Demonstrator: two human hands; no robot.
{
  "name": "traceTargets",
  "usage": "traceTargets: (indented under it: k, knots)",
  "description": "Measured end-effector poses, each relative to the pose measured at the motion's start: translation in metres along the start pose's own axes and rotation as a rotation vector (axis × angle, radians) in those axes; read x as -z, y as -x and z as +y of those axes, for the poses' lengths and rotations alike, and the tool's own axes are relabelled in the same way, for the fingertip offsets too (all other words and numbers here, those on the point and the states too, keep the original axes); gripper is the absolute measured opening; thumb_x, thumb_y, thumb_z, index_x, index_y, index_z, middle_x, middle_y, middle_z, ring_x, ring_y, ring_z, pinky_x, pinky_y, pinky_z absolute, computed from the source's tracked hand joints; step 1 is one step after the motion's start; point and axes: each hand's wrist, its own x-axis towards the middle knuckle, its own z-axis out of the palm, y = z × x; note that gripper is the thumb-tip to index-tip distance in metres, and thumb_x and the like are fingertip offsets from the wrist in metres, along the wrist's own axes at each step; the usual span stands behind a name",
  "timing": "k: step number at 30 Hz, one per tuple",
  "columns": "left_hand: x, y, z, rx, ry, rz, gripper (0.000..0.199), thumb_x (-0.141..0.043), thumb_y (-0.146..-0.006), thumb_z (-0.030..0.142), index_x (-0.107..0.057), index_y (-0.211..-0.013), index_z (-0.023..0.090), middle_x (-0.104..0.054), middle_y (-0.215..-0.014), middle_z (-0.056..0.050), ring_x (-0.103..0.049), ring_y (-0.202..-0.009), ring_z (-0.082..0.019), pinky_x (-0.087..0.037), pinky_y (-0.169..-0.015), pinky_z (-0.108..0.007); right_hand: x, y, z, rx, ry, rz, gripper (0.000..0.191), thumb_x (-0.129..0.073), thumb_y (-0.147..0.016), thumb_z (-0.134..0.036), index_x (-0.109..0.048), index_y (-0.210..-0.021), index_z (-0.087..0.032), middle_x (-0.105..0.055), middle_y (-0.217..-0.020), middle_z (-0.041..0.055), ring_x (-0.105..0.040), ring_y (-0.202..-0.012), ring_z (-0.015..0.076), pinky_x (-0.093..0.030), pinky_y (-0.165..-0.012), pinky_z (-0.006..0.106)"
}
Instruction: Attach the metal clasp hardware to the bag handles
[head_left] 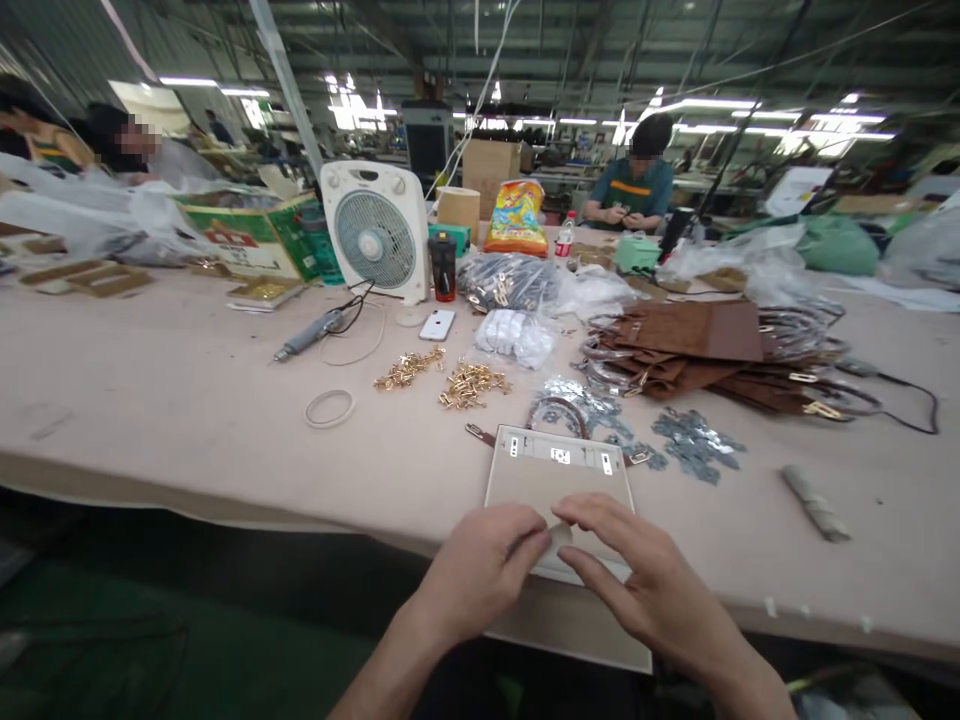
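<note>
A beige bag panel (525, 490) with brown handle (576, 412) lies at the table's front edge, and its lower part hangs over. Metal fittings (560, 456) sit in a row along its top. Over the panel, my left hand (491, 560) pinches a small pale piece (560, 536), too blurred to name. Beside that piece is my right hand (637, 565), its thumb and fingers apart; whether they touch it I cannot tell. Beyond the panel lie grey metal plates (694, 440) and gold-coloured fittings (472, 384).
Brown bag pieces (690, 335) are stacked at the right, with a rolled cloth-like bundle (814, 503) in front. To the left are a tape ring (330, 408) and an electric screwdriver (307, 335). A fan (375, 235), phone (437, 325) and bottle (442, 268) stand behind. A co-worker (634, 185) sits across.
</note>
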Motion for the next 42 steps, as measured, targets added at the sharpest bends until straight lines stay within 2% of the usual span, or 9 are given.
traceTargets:
  k: [7, 15, 19, 21, 25, 29, 35, 42]
  knots:
    - [-0.010, -0.005, 0.007, -0.058, -0.158, -0.088, 0.019, -0.048, -0.108, 0.024, -0.067, -0.108, 0.021, -0.071, -0.102, -0.003, -0.065, -0.095, -0.020, -0.046, -0.083, -0.028, -0.001, 0.004, 0.009, 0.015, -0.053, -0.034, 0.032, -0.056, -0.107, -0.022, -0.063, -0.137, -0.031, -0.071, -0.116, 0.0043, -0.069, -0.107, 0.0207, -0.057, -0.091, 0.031]
    - [-0.012, -0.010, 0.005, -0.008, -0.164, -0.080, 0.018, -0.053, -0.107, 0.025, -0.070, -0.100, 0.021, -0.074, -0.099, -0.001, -0.068, -0.095, -0.019, -0.046, -0.082, -0.028, -0.004, 0.008, 0.016, -0.006, -0.043, -0.066, 0.031, -0.054, -0.108, -0.020, -0.064, -0.134, -0.033, -0.071, -0.112, 0.0018, -0.069, -0.103, 0.0195, -0.056, -0.089, 0.031]
    - [-0.012, -0.010, 0.001, -0.012, -0.231, -0.054, 0.019, -0.054, -0.106, 0.023, -0.068, -0.094, 0.020, -0.072, -0.093, -0.001, -0.067, -0.088, -0.019, -0.045, -0.079, -0.029, -0.006, 0.011, 0.018, -0.058, 0.046, -0.003, 0.036, -0.060, -0.105, -0.027, -0.057, -0.141, -0.031, -0.065, -0.130, 0.0059, -0.065, -0.117, 0.0233, -0.055, -0.099, 0.035]
    - [-0.012, -0.010, 0.000, -0.019, -0.246, -0.043, 0.018, -0.053, -0.105, 0.021, -0.067, -0.094, 0.021, -0.072, -0.094, -0.001, -0.067, -0.089, -0.019, -0.045, -0.080, -0.029, -0.006, 0.011, 0.018, -0.062, 0.064, 0.020, 0.039, -0.063, -0.104, -0.029, -0.055, -0.142, -0.031, -0.063, -0.132, 0.0069, -0.064, -0.118, 0.0241, -0.055, -0.100, 0.036]
    - [-0.012, -0.010, -0.001, -0.031, -0.239, -0.050, 0.016, -0.054, -0.104, 0.018, -0.066, -0.094, 0.021, -0.072, -0.094, 0.000, -0.067, -0.090, -0.018, -0.045, -0.080, -0.028, -0.007, 0.009, 0.017, -0.028, 0.003, -0.033, 0.028, -0.060, -0.106, -0.027, -0.060, -0.134, -0.030, -0.068, -0.120, 0.0045, -0.065, -0.112, 0.0220, -0.055, -0.096, 0.034]
    - [-0.011, -0.009, 0.001, -0.043, -0.239, -0.058, 0.016, -0.055, -0.103, 0.017, -0.066, -0.092, 0.021, -0.071, -0.091, 0.000, -0.066, -0.088, -0.018, -0.045, -0.077, -0.028, -0.010, 0.005, 0.017, -0.032, -0.048, -0.055, 0.026, -0.058, -0.107, -0.023, -0.063, -0.131, -0.030, -0.070, -0.115, 0.0036, -0.066, -0.108, 0.0214, -0.054, -0.093, 0.033]
    - [-0.007, -0.007, 0.002, -0.050, -0.253, -0.118, 0.020, -0.050, -0.107, 0.022, -0.069, -0.101, 0.021, -0.073, -0.097, -0.002, -0.067, -0.089, -0.019, -0.046, -0.079, -0.028, -0.012, 0.006, 0.017, -0.086, -0.104, -0.067, 0.015, -0.058, -0.107, -0.021, -0.068, -0.116, -0.027, -0.071, -0.105, 0.0024, -0.067, -0.097, 0.0200, -0.052, -0.085, 0.031]
    - [-0.012, -0.007, -0.001, -0.033, -0.223, -0.134, 0.024, -0.049, -0.107, 0.025, -0.071, -0.098, 0.024, -0.073, -0.096, 0.000, -0.067, -0.091, -0.019, -0.045, -0.080, -0.028, -0.011, 0.008, 0.012, -0.143, -0.171, -0.055, 0.013, -0.060, -0.105, -0.018, -0.071, -0.105, -0.025, -0.071, -0.099, 0.0013, -0.066, -0.094, 0.0184, -0.050, -0.085, 0.028]
